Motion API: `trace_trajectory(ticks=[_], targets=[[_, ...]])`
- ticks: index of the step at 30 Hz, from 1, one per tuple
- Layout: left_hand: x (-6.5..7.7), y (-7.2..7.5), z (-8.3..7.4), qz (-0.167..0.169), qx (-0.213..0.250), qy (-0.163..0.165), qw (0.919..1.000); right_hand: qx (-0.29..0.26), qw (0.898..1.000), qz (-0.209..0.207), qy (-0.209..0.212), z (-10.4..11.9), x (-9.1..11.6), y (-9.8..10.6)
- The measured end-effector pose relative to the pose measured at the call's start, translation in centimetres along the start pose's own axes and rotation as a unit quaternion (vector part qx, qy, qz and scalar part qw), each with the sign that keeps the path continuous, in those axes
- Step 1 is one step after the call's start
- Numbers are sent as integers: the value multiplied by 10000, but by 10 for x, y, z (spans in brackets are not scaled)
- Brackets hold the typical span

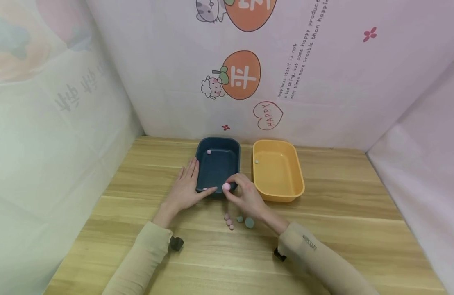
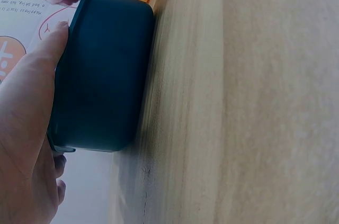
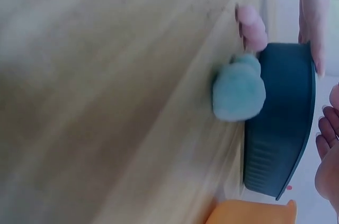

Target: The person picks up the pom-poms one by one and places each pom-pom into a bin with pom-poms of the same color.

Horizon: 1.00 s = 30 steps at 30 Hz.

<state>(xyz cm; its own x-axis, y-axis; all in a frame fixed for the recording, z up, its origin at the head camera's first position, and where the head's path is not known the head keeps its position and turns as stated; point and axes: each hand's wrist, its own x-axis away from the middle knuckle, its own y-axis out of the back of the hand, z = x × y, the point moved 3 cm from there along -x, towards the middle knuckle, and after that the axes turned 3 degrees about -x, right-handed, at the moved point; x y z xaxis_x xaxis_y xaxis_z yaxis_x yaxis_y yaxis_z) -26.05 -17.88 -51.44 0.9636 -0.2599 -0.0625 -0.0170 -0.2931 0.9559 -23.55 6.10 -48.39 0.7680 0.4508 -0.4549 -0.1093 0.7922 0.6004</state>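
Between thumb and fingertips, my right hand point(image 1: 247, 198) pinches a pink pom-pom point(image 1: 226, 187) over the near right corner of the dark blue bin point(image 1: 219, 167). My left hand point(image 1: 185, 188) rests on that bin's near left corner, fingers along the left side and thumb along the near rim. Inside the blue bin lie a pink pom-pom point(image 1: 209, 152) at the far left and another, partly hidden, by the left thumb. On the table below my right hand sit several small pink pom-poms point(image 1: 229, 222) and two green ones, the larger green pom-pom point(image 3: 238, 94) showing close in the right wrist view.
A yellow bin point(image 1: 278, 170) stands to the right of the blue one, with a small pale pom-pom point(image 1: 256, 162) at its left side. Both bins are near the wooden table's point(image 1: 345, 229) back edge, where a printed white sheet point(image 1: 175, 82) hangs. More white sheeting encloses the sides.
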Motion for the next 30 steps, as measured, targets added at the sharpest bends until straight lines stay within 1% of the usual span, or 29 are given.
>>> trace_trajectory(ticks=[5,13,21,27,30], targets=[[-1,-1,-1,34,40,32,10000,122,9999,20,-88,-9,-10,4],[-2,0,-2,52,55,53,10000,337,9993,-143,8,-20,-25,6],[-1,-1,-1,95,-1,55,9999,363,9987,-54,-357,-28,-43,10],[-1,1,-2,134,-17,53,9999,533,9974,-96,-471,-34,-57,15],[-1,2,-2,127,3,37,9999,563,9966,-52,-597,-37,-63,16]])
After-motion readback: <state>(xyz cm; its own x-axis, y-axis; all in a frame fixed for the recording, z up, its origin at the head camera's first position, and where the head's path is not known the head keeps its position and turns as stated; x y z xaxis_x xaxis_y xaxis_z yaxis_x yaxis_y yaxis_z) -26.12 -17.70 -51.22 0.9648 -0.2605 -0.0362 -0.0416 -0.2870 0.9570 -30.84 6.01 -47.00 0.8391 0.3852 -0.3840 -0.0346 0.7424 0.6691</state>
